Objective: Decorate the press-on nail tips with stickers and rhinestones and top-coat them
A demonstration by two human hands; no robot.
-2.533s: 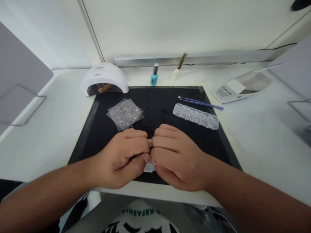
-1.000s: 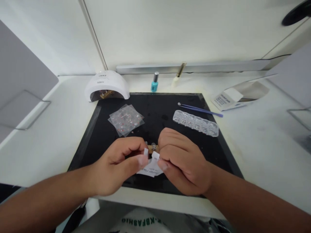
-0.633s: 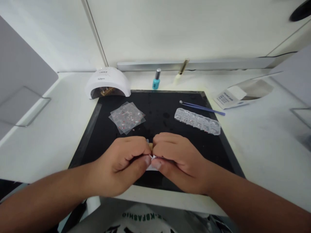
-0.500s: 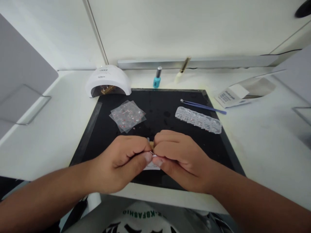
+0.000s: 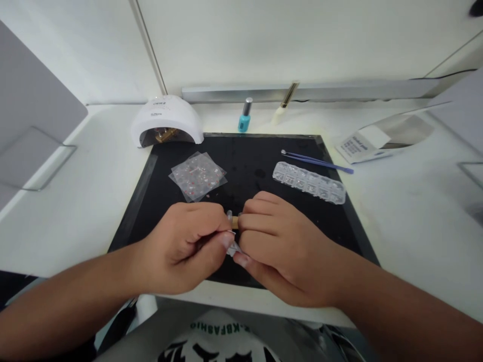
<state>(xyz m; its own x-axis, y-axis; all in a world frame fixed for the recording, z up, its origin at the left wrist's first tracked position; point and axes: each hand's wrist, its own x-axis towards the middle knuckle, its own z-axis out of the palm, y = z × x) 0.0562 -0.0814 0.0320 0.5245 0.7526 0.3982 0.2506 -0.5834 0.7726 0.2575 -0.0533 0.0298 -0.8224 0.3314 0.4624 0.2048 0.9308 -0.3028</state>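
Observation:
Between my two hands is a small white packet (image 5: 233, 248), low over the black mat, with most of it covered by my fingers. My left hand (image 5: 190, 246) pinches its left edge between thumb and bent forefinger. My right hand (image 5: 283, 246) is curled with its fingers closed at the packet's right side, the thumb lower down. Just beyond the packet, a tan piece (image 5: 235, 222) and a clear piece (image 5: 229, 215) show in the gap between my hands; what they belong to is hidden.
The black mat (image 5: 241, 171) carries clear sheets with small red and white bits (image 5: 198, 176), a clear compartment case (image 5: 309, 182) and blue tweezers (image 5: 320, 162). Behind stand a white nail lamp (image 5: 168, 113), a turquoise polish bottle (image 5: 244, 120) and a gold-capped bottle (image 5: 283, 108). An opened carton (image 5: 362, 143) lies right.
My right hand has turned and its thumb has moved down, away from the left thumb. The packet now slants between them, and more of the tan piece shows. The view has shifted slightly.

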